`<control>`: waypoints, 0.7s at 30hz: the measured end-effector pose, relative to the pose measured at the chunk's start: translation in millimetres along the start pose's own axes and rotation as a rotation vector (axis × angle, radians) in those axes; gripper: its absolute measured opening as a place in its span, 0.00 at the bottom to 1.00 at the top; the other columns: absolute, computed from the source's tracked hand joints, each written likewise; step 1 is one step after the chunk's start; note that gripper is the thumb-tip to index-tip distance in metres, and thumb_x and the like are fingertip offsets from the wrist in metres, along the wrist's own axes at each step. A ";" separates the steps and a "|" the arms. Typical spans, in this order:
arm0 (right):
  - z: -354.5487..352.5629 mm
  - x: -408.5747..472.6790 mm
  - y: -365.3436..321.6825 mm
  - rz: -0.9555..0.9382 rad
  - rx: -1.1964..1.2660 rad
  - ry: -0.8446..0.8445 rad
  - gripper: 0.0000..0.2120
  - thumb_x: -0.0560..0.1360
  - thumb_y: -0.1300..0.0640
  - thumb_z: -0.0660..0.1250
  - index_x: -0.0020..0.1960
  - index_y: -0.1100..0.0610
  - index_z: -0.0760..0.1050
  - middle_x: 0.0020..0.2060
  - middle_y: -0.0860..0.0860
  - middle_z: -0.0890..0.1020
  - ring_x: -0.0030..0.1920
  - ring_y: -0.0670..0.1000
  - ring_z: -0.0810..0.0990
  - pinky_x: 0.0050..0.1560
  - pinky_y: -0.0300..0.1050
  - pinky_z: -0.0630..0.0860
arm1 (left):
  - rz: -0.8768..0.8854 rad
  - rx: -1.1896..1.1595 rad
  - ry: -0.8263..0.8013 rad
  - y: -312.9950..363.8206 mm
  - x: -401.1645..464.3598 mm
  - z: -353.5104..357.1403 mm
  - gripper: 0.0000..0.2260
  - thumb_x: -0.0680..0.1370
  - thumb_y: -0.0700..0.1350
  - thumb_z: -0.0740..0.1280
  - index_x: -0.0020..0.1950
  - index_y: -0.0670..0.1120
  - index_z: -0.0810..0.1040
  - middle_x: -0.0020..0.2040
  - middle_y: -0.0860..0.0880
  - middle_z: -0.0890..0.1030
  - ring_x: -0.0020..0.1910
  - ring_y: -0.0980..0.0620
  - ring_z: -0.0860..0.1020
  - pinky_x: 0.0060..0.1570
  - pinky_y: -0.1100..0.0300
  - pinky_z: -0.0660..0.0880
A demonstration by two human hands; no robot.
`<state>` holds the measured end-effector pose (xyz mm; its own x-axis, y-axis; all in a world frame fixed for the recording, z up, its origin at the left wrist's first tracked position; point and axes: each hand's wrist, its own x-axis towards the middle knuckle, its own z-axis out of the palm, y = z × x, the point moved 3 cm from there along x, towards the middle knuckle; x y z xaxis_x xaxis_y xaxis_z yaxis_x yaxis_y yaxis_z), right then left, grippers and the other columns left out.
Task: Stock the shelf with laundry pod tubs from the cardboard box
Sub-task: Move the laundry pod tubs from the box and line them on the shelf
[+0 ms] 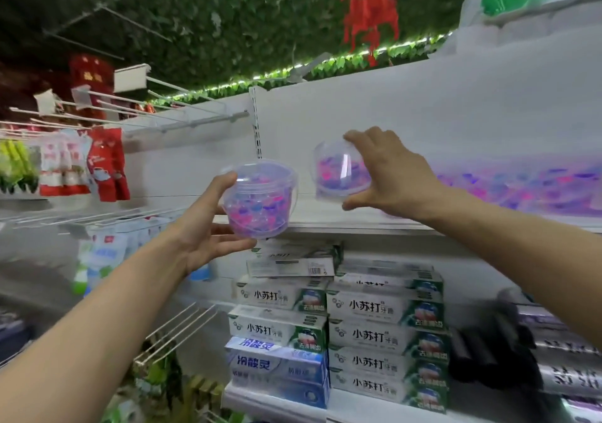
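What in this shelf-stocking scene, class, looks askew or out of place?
The tub in the right hand is tipped on its side, lid facing out, at the shelf, while the left hand's tub stays upright. Below, the top toothpaste box lies crooked on its stack. Nothing looks spilled or damaged.

Tubs [260, 197] clear glossy plastic; shelf [358, 223] matt white metal; toothpaste boxes [384, 334] glossy card.

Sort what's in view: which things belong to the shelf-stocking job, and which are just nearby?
Part of the job:
- tub in left hand
- tub in right hand
- shelf
- blurred row of tubs already on it
- left hand, right hand

Just nearby:
- toothpaste boxes
- hanging red packets
- red ornament
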<state>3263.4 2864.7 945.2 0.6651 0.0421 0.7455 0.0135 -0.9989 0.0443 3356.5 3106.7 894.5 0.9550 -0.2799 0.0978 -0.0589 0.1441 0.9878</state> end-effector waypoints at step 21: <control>141.1 111.8 32.2 0.241 -0.342 -0.432 0.29 0.76 0.65 0.55 0.75 0.50 0.55 0.71 0.49 0.66 0.69 0.54 0.65 0.57 0.52 0.72 | -0.069 0.052 -0.232 4.4 151.7 -26.1 0.27 0.72 0.61 0.68 0.60 0.42 0.72 0.51 0.37 0.77 0.44 0.40 0.83 0.43 0.51 0.82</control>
<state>3443.5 2834.6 936.2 0.8636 -0.2682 0.4269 -0.3688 -0.9135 0.1720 3508.7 3089.6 910.4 0.8653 -0.4989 0.0492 -0.0165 0.0697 0.9974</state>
